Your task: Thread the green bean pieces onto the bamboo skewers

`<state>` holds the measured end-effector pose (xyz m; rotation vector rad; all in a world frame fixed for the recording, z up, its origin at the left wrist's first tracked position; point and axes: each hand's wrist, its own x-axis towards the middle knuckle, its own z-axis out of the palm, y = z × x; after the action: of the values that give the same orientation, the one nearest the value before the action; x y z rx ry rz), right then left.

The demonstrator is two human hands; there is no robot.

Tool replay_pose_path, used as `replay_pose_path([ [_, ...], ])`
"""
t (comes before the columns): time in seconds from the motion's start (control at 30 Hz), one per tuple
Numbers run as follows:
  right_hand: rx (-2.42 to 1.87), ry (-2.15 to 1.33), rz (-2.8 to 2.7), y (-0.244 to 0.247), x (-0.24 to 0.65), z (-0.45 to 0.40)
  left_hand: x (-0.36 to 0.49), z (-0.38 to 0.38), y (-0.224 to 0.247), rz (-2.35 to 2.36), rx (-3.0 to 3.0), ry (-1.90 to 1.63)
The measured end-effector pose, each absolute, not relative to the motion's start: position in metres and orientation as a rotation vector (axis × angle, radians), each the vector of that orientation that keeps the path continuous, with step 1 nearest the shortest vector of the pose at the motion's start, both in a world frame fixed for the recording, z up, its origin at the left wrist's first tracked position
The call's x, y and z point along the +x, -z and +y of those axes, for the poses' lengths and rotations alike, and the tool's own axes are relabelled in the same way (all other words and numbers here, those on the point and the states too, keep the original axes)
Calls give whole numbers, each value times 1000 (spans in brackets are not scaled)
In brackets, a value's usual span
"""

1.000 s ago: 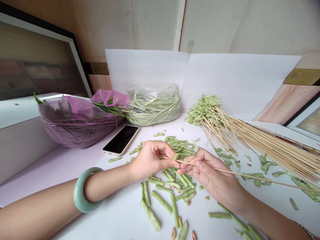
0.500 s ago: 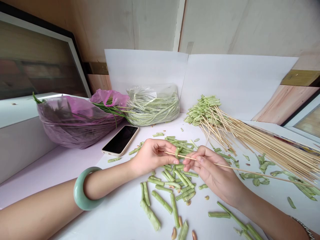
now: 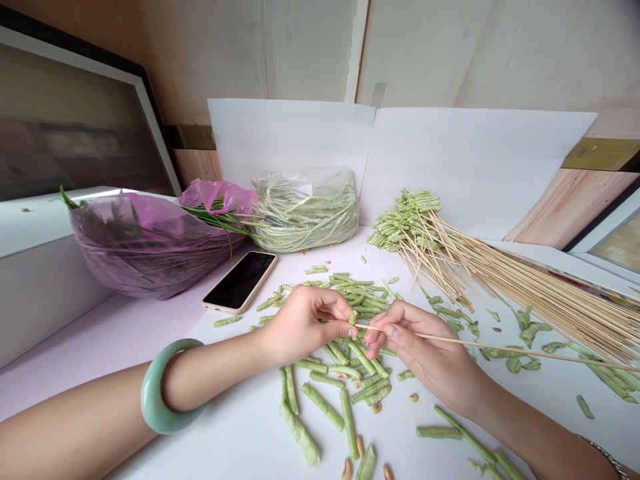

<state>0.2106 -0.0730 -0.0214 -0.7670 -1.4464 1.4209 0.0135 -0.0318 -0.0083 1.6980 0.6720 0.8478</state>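
Soft, even light from a source I cannot make out brightens the white tabletop (image 3: 240,417) with only faint shadows, the green bean pieces (image 3: 323,405) look crisp, pale glints sit on the clear plastic bag (image 3: 310,193), smeary reflections blur the dark glass panel (image 3: 65,127), and everything stretches toward the edges.

a grey wall (image 3: 310,53) rises behind, split by a pale upright strip (image 3: 358,53). two white sheets (image 3: 295,133) stand before it, tape (image 3: 379,95) at their join. gold bands (image 3: 597,153) run above pinkish wood (image 3: 555,207). at left slants a black-framed pane (image 3: 85,113); soft light covers the pale table (image 3: 225,440).
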Motion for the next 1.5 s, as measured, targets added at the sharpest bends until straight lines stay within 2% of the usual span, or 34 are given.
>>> replay_pose_path([
  [0.3,-843,-1226,-1226,1,234,-59,13,-20,9,770,1617,-985],
  [0.5,-871,-1239,-1259,11,225,-60,12,-22,9,925,1853,-992],
  [1.03,-845,-1264,-1373,15,212,-71,12,-37,1,836,2051,-946],
  [1.23,-847,-926,-1363,-7,233,-58,9,-33,-4,969,2116,-1016],
  [1.4,-839,-705,-1285,-15,252,-47,6,-18,3,1082,2242,-900],
  [1.5,-857,-595,-1327,-14,256,-48,5,-14,4,950,2366,-788],
])
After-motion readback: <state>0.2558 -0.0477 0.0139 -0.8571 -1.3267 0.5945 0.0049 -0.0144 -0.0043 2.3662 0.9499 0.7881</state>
